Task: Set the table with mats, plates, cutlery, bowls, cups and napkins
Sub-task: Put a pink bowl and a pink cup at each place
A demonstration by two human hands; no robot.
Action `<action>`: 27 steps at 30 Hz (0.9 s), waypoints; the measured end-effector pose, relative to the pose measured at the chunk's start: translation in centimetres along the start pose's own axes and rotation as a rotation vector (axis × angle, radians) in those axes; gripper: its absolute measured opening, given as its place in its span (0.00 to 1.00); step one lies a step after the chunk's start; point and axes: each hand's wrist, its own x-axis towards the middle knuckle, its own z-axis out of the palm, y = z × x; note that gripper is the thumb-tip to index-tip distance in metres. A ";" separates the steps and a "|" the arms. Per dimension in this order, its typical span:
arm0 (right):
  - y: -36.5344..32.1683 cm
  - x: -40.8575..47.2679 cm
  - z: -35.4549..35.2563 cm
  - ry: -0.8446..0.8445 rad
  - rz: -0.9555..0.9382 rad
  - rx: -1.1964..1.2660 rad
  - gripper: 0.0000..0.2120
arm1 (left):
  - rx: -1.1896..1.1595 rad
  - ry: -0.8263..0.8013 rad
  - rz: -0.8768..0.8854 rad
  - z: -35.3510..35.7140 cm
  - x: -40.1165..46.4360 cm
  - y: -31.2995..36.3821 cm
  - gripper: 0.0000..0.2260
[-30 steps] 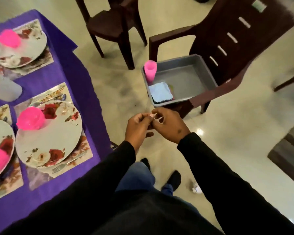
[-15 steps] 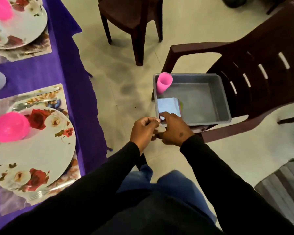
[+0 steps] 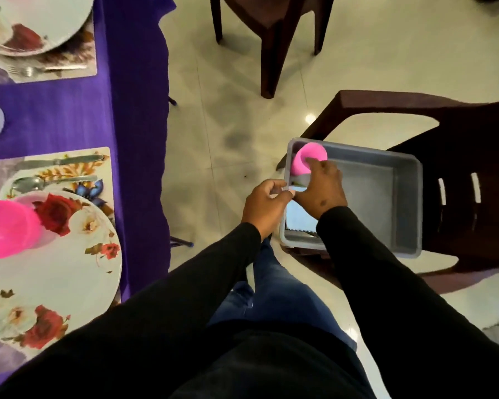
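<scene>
Head view: grey plastic bin (image 3: 406, 197), rectangular with rounded corners and smooth walls, sits on the seat of a dark brown plastic chair (image 3: 458, 156). A glossy pink cup (image 3: 306, 161) stands in the bin's far left corner; a pale folded napkin (image 3: 298, 217) with a serrated edge lies flat on the bin floor along its left wall, partly covered. Right hand (image 3: 321, 188) reaches over the bin, fingers extended and touching the cup's side; whether it grips the cup, cannot tell. Left hand (image 3: 267, 204) is curled at the bin's left rim, thumb and forefinger pinched together; what they hold, if anything, cannot be made out. Tabletop under a purple cloth (image 3: 69, 116), left, carries a floral plate (image 3: 55, 272) on a printed mat (image 3: 69, 165), with a pink bowl (image 3: 9, 228) on the plate. Open polished floor (image 3: 222, 133) separates the cloth edge from the chair.
</scene>
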 end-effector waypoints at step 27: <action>5.7 14.8 5.3 -0.056 0.331 0.329 0.45 | 0.096 -0.107 -0.234 4.7 14.8 1.2 0.19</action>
